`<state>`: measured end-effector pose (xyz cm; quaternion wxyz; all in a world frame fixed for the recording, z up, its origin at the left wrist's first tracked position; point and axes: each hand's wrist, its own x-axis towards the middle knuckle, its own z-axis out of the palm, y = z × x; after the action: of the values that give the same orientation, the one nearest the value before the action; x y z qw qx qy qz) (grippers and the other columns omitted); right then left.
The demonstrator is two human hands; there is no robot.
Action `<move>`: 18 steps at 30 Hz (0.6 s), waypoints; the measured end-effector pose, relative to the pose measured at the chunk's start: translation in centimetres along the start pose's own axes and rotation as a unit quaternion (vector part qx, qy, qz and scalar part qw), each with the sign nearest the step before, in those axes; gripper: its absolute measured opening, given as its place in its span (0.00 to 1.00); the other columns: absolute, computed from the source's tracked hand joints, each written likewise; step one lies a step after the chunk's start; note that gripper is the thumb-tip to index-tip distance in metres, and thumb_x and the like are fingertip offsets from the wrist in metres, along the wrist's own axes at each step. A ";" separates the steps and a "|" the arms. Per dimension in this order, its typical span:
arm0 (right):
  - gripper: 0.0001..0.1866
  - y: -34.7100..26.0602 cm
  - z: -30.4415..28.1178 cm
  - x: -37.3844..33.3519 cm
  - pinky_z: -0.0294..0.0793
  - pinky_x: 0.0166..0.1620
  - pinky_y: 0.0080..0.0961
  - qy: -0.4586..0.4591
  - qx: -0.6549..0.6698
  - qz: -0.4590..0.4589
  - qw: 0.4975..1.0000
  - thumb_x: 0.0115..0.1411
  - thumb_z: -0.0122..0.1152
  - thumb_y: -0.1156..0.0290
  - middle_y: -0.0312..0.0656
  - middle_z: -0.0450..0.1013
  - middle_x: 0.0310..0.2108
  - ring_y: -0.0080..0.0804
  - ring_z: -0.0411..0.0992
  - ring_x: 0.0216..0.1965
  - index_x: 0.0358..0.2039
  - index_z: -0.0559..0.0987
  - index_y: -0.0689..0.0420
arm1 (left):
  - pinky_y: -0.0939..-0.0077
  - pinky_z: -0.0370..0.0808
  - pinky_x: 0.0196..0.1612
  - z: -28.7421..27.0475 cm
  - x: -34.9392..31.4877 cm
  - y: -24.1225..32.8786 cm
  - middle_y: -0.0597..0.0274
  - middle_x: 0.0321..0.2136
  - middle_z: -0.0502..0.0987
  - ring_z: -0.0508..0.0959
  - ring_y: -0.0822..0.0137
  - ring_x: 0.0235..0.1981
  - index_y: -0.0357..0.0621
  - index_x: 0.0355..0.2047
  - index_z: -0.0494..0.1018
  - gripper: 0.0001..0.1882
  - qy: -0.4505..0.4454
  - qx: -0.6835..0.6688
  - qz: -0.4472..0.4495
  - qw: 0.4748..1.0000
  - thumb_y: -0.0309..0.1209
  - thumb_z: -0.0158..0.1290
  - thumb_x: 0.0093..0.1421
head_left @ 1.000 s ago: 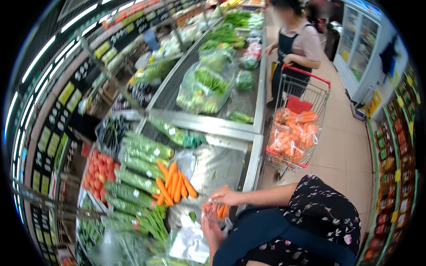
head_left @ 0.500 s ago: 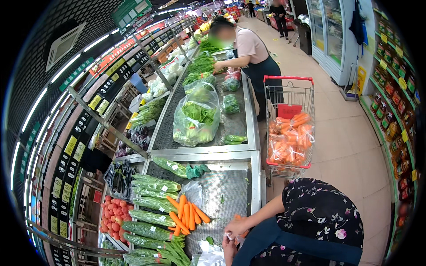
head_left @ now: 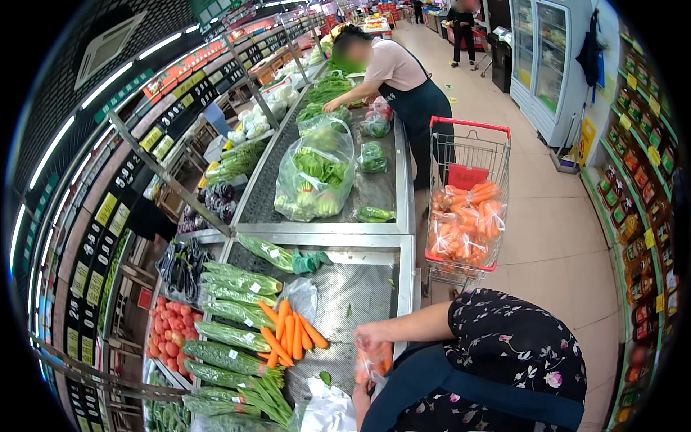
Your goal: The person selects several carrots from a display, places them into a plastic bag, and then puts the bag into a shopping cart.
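Observation:
A clear plastic bag of carrots (head_left: 373, 360) is stretched between my hands at the near edge of the metal display table. My right hand (head_left: 371, 335) has its fingers closed on the bag's far end. My left hand (head_left: 361, 394), partly cut off by the sleeve and apron, grips its near end. Loose carrots (head_left: 291, 335) lie in a pile to the left, beside an empty-looking clear bag (head_left: 301, 297). White plastic bags (head_left: 328, 407) lie just left of my left hand.
Wrapped green vegetables (head_left: 232, 332) line the table's left side, with tomatoes (head_left: 173, 331) beyond them. A big bag of leafy greens (head_left: 317, 173) sits on the farther table. A cart (head_left: 469, 132) holds bagged carrots. A co-worker (head_left: 403, 68) in an apron reaches over greens.
My hands have moved apart, the right one going farther away, so more of the carrot bag shows between them. The co-worker's arm reaches farther left. The view has shifted slightly.

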<state>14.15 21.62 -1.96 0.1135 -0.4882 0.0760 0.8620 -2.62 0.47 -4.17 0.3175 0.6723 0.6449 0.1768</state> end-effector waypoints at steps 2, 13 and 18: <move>0.10 -2.6 -2.9 3.2 0.68 0.20 0.27 -0.050 0.041 -0.049 0.997 0.56 0.51 0.70 0.46 0.67 0.22 0.34 0.66 0.20 0.32 0.65 0.63 | 0.71 0.69 0.36 -1.0 0.0 3.7 0.57 0.27 0.73 0.72 0.61 0.30 0.42 0.32 0.74 0.10 0.013 0.024 0.076 0.997 0.32 0.56 0.50; 0.12 1.8 -3.1 -1.9 0.72 0.28 0.30 -0.177 -0.203 -0.191 0.944 0.55 0.51 0.74 0.47 0.75 0.32 0.33 0.73 0.28 0.40 0.73 0.62 | 0.65 0.63 0.55 -1.0 2.6 6.2 0.50 0.47 0.70 0.69 0.59 0.49 0.38 0.45 0.66 0.21 0.092 -0.750 -0.058 0.653 0.44 0.39 0.65; 0.11 5.3 -0.2 -7.3 0.71 0.25 0.31 -0.121 -0.517 -0.167 0.831 0.50 0.58 0.66 0.43 0.75 0.25 0.33 0.73 0.24 0.29 0.77 0.61 | 0.63 0.66 0.54 -3.1 4.8 10.7 0.50 0.55 0.63 0.67 0.54 0.52 0.48 0.63 0.46 0.33 0.021 -0.728 -0.095 0.679 0.49 0.40 0.63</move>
<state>16.50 15.63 4.30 -0.0044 -0.3724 -0.4778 0.7957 3.94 6.11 4.35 0.7082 0.1600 0.3797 0.5733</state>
